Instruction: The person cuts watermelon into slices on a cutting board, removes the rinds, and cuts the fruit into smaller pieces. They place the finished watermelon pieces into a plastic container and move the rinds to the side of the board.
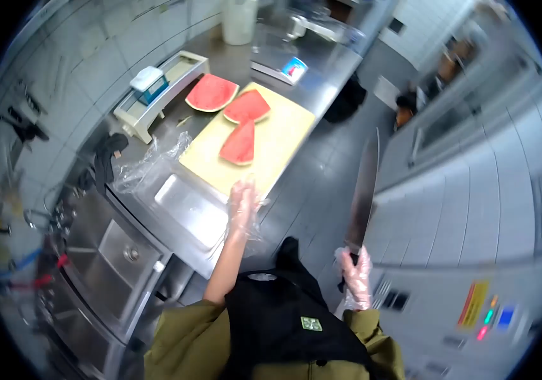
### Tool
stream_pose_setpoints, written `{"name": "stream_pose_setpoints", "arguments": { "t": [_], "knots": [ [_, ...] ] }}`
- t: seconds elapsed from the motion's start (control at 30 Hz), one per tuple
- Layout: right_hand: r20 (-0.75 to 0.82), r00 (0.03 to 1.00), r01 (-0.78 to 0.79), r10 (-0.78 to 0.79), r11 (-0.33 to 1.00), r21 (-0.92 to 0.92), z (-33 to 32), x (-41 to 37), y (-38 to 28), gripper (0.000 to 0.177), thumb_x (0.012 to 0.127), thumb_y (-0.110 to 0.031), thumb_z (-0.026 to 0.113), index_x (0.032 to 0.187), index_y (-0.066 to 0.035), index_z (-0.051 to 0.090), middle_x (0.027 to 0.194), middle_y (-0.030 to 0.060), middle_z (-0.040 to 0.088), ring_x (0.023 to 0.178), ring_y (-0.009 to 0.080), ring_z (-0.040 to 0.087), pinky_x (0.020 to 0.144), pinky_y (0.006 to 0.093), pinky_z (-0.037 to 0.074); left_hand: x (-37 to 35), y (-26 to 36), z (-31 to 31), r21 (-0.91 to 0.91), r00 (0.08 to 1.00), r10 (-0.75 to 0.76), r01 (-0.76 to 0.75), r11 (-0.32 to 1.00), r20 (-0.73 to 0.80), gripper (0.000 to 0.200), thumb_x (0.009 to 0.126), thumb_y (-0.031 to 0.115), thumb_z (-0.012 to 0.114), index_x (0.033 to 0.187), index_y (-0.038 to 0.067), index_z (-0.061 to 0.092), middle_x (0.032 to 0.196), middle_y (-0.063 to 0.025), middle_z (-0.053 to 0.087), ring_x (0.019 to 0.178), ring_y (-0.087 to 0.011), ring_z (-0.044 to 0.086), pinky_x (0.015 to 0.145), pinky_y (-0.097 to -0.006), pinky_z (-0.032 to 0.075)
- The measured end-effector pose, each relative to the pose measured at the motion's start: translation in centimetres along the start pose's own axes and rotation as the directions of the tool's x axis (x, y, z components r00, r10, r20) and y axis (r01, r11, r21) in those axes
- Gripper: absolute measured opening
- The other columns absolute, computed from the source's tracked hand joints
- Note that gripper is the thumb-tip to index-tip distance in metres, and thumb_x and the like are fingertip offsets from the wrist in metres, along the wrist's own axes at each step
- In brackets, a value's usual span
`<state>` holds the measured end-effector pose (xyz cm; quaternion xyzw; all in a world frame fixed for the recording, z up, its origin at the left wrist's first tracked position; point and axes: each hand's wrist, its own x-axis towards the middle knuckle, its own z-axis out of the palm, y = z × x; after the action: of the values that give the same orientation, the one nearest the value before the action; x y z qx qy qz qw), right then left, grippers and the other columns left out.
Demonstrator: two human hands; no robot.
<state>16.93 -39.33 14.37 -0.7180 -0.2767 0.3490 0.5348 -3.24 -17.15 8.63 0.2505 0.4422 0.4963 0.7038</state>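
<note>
Three watermelon slices (239, 144) at the upper-centre board (283, 136) seemingly await cutting: the open, empty left hand (243, 206) likely must steady one, while the right hand (354, 278) grips the knife (364, 190) upright.

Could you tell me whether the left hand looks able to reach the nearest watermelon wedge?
Probably yes: the left hand hovers open at the near edge of the cutting board, with nothing between it and the nearest watermelon wedge.
</note>
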Motion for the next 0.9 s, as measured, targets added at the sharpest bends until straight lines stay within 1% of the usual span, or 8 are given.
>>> {"name": "stream_pose_setpoints", "arguments": {
  "t": [0.07, 0.23, 0.3, 0.4, 0.47, 0.57, 0.7, 0.9],
  "knots": [
    [0.19, 0.972, 0.157, -0.138, 0.984, -0.087, 0.2, 9.2, -0.8, 0.029, 0.088, -0.012, 0.067, 0.115, -0.004, 0.06, 0.083, -0.0034, 0.054, 0.074, 0.0043, 0.051, 0.064, 0.0215, 0.045, 7.8, -5.6, -1.6, -0.363, 0.963, -0.051, -0.051, 0.93, -0.265, 0.048, 0.095, 0.033, 0.059, 0.137, 0.019, 0.042, 0.124, -0.0014, 0.052, 0.09, -0.0156, 0.054, 0.078, -0.0382, 0.052],
    [0.621, 0.775, 0.179, -0.116, 0.983, -0.039, 9.2, 26.3, -6.4, 0.031, 0.086, -0.008, 0.067, 0.115, -0.003, 0.059, 0.085, -0.0026, 0.056, 0.076, 0.0053, 0.053, 0.065, 0.02, 0.045, 14.4, -7.2, -1.7, -0.339, 0.786, -0.024, -0.239, 0.91, -0.618, 0.072, 0.09, 0.048, 0.06, 0.145, 0.015, 0.027, 0.131, -0.0026, 0.042, 0.112, -0.0203, 0.042, 0.095, -0.0389, 0.04],
    [0.695, 0.718, 0.16, -0.033, 0.98, -0.119, 14.6, 31.8, -6.6, 0.034, 0.085, -0.004, 0.064, 0.119, -0.005, 0.058, 0.085, -0.0016, 0.057, 0.073, 0.005, 0.053, 0.064, 0.0197, 0.045, 14.2, -3.2, 0.9, -0.447, 0.838, -0.147, -0.125, 0.886, -0.526, 0.077, 0.089, 0.049, 0.061, 0.147, 0.015, 0.024, 0.138, -0.0031, 0.037, 0.121, -0.0225, 0.037, 0.101, -0.0398, 0.036],
    [0.751, 0.563, 0.621, -0.345, 0.776, -0.11, 20.9, 38.1, -5.2, 0.026, 0.083, -0.005, 0.063, 0.109, -0.005, 0.062, 0.075, 0.0048, 0.063, 0.065, 0.0105, 0.057, 0.06, 0.0287, 0.047, 17.9, -8.2, 0.2, -0.21, 0.8, -0.138, 0.015, 0.978, -0.584, 0.081, 0.083, 0.064, 0.06, 0.143, 0.015, 0.036, 0.143, -0.0032, 0.039, 0.13, -0.0252, 0.037, 0.101, -0.0451, 0.035],
    [0.714, 0.416, 0.776, -0.563, 0.629, 0.044, 24.1, 39.7, -6.3, 0.026, 0.081, -0.006, 0.064, 0.107, -0.005, 0.062, 0.072, 0.0089, 0.062, 0.062, 0.0152, 0.06, 0.059, 0.0321, 0.048, 16.4, -1.5, 3.2, -0.518, 0.847, -0.283, 0.01, 0.855, -0.45, 0.08, 0.081, 0.07, 0.055, 0.141, 0.019, 0.039, 0.141, -0.003, 0.042, 0.125, -0.0292, 0.042, 0.095, -0.0488, 0.038],
    [0.855, 0.451, 0.623, -0.257, 0.776, -0.095, 26.5, 41.9, -7.5, 0.024, 0.083, -0.008, 0.063, 0.106, -0.006, 0.063, 0.071, 0.007, 0.059, 0.061, 0.0142, 0.057, 0.06, 0.0311, 0.047, 17.8, -0.4, 2.7, -0.679, 0.893, -0.344, 0.061, 0.731, -0.29, 0.077, 0.08, 0.073, 0.049, 0.139, 0.023, 0.04, 0.139, -0.0041, 0.047, 0.114, -0.0352, 0.05, 0.084, -0.0526, 0.043],
    [0.927, 0.369, 0.464, -0.062, 0.877, -0.125, 28.7, 43.6, -7.1, 0.02, 0.082, -0.007, 0.062, 0.102, -0.007, 0.062, 0.071, -0.0014, 0.054, 0.063, 0.0074, 0.052, 0.059, 0.0262, 0.043, 18.6, 2.0, 3.9, -0.621, 0.774, -0.477, 0.141, 0.771, -0.416, 0.066, 0.082, 0.063, 0.058, 0.134, 0.024, 0.046, 0.13, -0.0056, 0.054, 0.11, -0.0279, 0.056, 0.085, -0.0485, 0.047],
    [0.957, 0.272, 0.314, 0.098, 0.931, -0.184, 28.3, 44.9, -3.9, 0.014, 0.083, -0.007, 0.062, 0.097, -0.007, 0.061, 0.074, -0.0051, 0.051, 0.067, 0.0042, 0.046, 0.06, 0.0238, 0.041, 20.0, -2.6, 0.9, -0.418, 0.817, -0.241, -0.001, 0.908, -0.524, 0.063, 0.084, 0.045, 0.069, 0.132, 0.013, 0.043, 0.129, -0.0087, 0.054, 0.115, -0.0222, 0.054, 0.09, -0.0425, 0.048]
  ]
}}
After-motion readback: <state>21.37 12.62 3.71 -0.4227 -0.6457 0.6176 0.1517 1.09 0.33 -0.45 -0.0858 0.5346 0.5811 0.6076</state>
